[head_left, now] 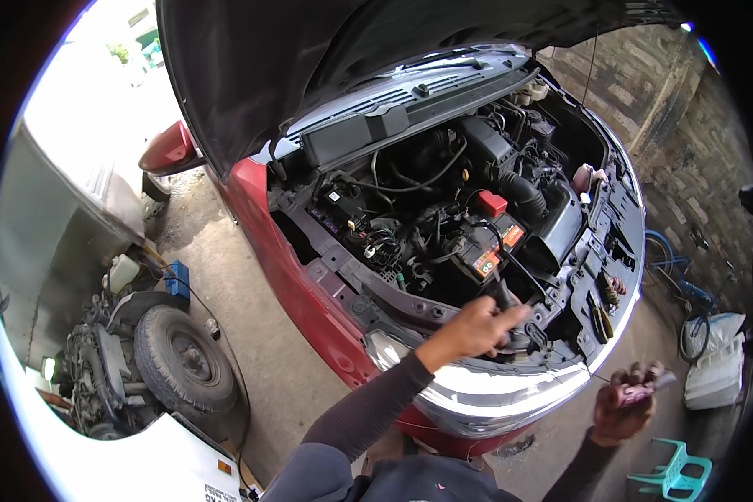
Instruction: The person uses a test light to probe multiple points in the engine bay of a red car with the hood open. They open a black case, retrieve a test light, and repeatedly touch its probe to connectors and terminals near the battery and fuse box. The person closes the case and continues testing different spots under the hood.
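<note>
A red car stands with its hood [251,67] raised over the engine bay. My left hand [475,328] is over the front edge of the bay, fingers closed round a dark tube-like part [501,294], just in front of the battery [487,251]. A red terminal cover [492,202] sits on the battery. Off to the right of the bumper, my right hand [623,410] is closed on a small reddish tube [636,393] with a pale tip, blurred by motion. Pliers [601,318] and a coil-like part [615,289] lie on the front panel near the right headlight side.
A spare wheel [184,356] and greasy machine parts [100,368] lie on the floor at left, beside a white vehicle [142,460]. A cable [241,376] runs across the concrete. At right are a turquoise stool [678,468], a white container [715,368] and a block wall [678,125].
</note>
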The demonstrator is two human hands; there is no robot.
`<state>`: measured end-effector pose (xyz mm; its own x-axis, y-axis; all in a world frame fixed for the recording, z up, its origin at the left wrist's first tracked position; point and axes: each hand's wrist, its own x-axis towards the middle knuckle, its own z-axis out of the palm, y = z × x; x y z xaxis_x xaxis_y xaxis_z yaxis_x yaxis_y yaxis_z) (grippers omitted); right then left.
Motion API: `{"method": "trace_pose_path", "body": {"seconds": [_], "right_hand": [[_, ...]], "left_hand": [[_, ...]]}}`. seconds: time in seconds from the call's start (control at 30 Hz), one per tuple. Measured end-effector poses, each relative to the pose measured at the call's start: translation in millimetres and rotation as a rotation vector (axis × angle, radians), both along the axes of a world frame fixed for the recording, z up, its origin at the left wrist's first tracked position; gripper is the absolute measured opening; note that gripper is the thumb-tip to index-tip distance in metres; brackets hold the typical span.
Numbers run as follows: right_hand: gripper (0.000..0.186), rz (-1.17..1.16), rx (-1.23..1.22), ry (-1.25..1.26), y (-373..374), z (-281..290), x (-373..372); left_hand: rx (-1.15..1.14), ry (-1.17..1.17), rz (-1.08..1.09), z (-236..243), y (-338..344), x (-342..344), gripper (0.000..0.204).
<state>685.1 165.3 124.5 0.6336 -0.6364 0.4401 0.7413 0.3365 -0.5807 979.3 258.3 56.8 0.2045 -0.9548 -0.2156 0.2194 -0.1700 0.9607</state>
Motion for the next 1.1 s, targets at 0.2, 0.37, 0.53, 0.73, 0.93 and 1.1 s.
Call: {"method": "trace_pose_path", "body": {"seconds": [0.2,0.37,0.53,0.73,0.93,1.1], "right_hand": [[0.041,-0.373,-0.488,0.686,85,40,34],[0.045,-0.029,-0.161,1.011,144,4,58],[0.046,-0.458,0.000,0.705,139,-17,33],[0.041,-0.660,-0.115,0.367,113,-4,33],[0.035,-0.539,0.083,0.235,94,-4,42],[0.035,-0.658,-0.075,0.527,88,-17,46]], "left_hand": [[-0.498,-0.112,0.316,-5,-31,-22,0.042],[-0.231,0.642,-0.026,3,-32,15,0.054],[-0.204,0.334,-0.081,7,-18,32,0.055],[-0.189,0.410,-0.037,12,-23,32,0.056],[-0.318,0.733,-0.219,25,-22,31,0.056],[-0.330,0.685,-0.266,35,-21,39,0.050]]}}
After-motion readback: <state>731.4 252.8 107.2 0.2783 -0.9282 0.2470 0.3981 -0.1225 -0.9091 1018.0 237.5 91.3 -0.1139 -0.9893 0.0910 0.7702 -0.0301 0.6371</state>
